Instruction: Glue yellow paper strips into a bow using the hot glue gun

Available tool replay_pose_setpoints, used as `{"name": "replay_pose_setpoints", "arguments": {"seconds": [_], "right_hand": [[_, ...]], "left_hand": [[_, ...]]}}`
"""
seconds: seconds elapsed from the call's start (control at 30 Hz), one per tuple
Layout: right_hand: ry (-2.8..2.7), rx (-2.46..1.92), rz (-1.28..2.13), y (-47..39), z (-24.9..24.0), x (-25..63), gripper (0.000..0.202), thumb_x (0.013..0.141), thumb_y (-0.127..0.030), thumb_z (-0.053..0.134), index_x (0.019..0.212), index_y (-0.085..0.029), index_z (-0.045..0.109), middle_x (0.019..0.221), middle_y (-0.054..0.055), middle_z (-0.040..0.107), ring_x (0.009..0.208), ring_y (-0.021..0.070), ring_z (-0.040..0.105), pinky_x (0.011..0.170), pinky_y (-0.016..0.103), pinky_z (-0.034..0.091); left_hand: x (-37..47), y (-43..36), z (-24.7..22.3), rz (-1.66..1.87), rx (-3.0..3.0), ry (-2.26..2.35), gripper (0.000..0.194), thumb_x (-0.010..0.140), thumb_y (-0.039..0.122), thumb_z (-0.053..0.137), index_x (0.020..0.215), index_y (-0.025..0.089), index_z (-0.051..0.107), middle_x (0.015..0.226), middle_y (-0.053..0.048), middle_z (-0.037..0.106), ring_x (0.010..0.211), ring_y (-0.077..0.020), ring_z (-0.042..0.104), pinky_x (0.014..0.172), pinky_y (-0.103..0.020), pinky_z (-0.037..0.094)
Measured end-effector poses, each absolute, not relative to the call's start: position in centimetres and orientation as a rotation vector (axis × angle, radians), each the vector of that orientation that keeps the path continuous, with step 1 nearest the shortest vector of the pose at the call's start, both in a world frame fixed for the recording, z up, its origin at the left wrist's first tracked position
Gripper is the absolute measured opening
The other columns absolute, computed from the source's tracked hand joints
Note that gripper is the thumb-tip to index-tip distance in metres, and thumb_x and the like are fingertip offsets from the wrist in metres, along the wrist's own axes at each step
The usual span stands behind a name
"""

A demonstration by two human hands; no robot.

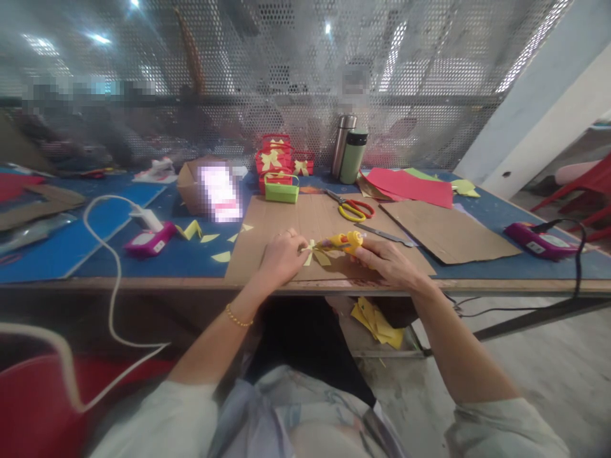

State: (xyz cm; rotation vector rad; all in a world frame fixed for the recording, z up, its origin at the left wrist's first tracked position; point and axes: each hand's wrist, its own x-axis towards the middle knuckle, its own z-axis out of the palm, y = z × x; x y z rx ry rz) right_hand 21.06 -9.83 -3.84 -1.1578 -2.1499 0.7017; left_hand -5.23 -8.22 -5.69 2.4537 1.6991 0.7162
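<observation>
My right hand point(384, 259) is closed round a yellow glue gun point(346, 241), whose nozzle points left. Just left of the nozzle, my left hand point(285, 253) pinches a small pale-yellow paper piece point(310, 245); its exact shape is too small to make out. More yellow paper strips point(323, 257) lie under the nozzle on a brown cardboard sheet point(267, 216). Beyond the glue gun rest yellow-and-red-handled scissors point(352, 208) and a grey metal blade point(384, 235).
Red baskets with yellow bows point(273, 159) and a green basket point(281, 191) stand at the back, near a green bottle point(353, 158). Red paper sheets point(408, 186) and a cardboard piece point(451, 230) lie right. Purple power sockets point(150, 240) with cables sit at both sides.
</observation>
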Motion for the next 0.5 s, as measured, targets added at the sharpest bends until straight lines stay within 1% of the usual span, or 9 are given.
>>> {"name": "replay_pose_setpoints", "arguments": {"seconds": [0.23, 0.4, 0.5], "right_hand": [[-2.028, -1.146, 0.722, -9.79, -4.28, 21.39, 0.06, 0.097, -0.071, 0.048, 0.087, -0.017, 0.072, 0.076, 0.005, 0.063, 0.067, 0.0183, 0.055, 0.062, 0.03, 0.041], [-1.944, -1.212, 0.656, -9.9, -4.21, 21.9, 0.058, 0.097, -0.07, 0.048, 0.08, -0.018, 0.07, 0.07, 0.004, 0.06, 0.064, 0.0181, 0.052, 0.059, 0.031, 0.038], [-1.979, -1.16, 0.675, -9.88, -4.23, 21.63, 0.058, 0.097, -0.071, 0.048, 0.081, -0.018, 0.069, 0.074, 0.005, 0.062, 0.065, 0.0179, 0.053, 0.06, 0.031, 0.04]], "left_hand": [[-5.23, -8.44, -5.54, 0.709, 2.454, 1.699, 0.014, 0.095, 0.027, 0.066, 0.093, 0.019, 0.077, 0.099, -0.009, 0.067, 0.099, -0.0254, 0.061, 0.092, -0.04, 0.049], [-5.27, -8.43, -5.7, 0.743, 2.484, 1.682, 0.015, 0.095, 0.027, 0.064, 0.094, 0.019, 0.076, 0.099, -0.009, 0.066, 0.098, -0.0251, 0.061, 0.091, -0.04, 0.05], [-5.29, -8.36, -5.81, 0.751, 2.475, 1.678, 0.014, 0.095, 0.027, 0.064, 0.092, 0.019, 0.076, 0.096, -0.008, 0.065, 0.097, -0.025, 0.061, 0.09, -0.04, 0.049]]}}
